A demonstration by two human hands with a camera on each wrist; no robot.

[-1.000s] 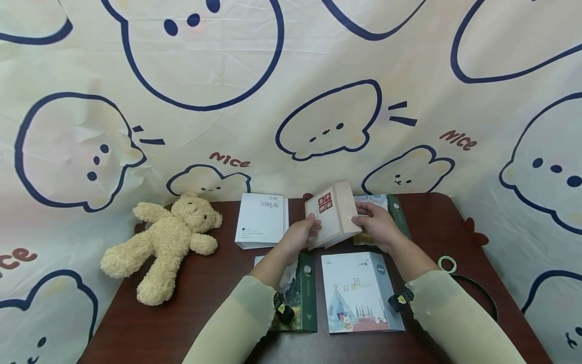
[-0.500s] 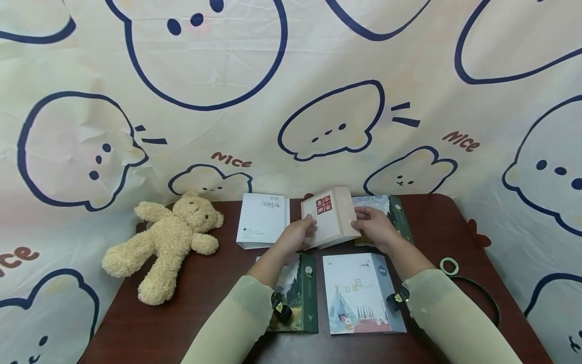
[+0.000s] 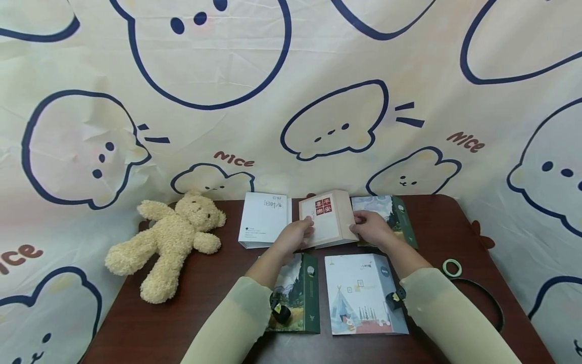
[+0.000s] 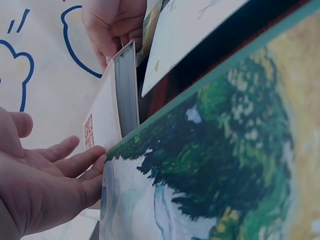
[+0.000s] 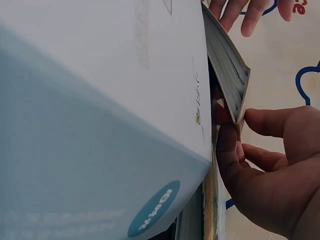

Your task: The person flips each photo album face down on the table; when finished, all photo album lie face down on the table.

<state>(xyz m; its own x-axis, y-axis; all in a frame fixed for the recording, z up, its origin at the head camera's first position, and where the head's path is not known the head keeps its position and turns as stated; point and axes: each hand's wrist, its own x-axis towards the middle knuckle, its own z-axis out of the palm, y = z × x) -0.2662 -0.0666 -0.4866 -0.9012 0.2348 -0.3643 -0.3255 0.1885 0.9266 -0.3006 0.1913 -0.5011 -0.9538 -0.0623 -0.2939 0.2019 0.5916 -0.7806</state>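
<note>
A cream book [image 3: 325,217] with a red block of characters stands propped at the back middle of the table, its spine side towards the right. At its lower right corner my right hand [image 3: 374,228] pinches the edge between thumb and fingers; in the right wrist view that hand [image 5: 272,170] grips the cover's corner. My left hand [image 3: 293,236] is at the book's lower left side. Seen from the left wrist, the left hand [image 4: 55,175] has its fingers extended towards the cover and its thumb apart. Whether these fingers press the book is partly hidden.
A white book [image 3: 264,218] lies to the left, a green landscape book [image 3: 386,212] to the right. In front lie another green book [image 3: 297,293] and a pale blue book [image 3: 361,293]. A teddy bear [image 3: 175,242] and a tape roll [image 3: 452,268] flank them on the table [image 3: 204,313].
The cream book has come down from a raised, tilted position and turned slightly more level. Both hands have lowered with it. The camera view has shifted a little.
</note>
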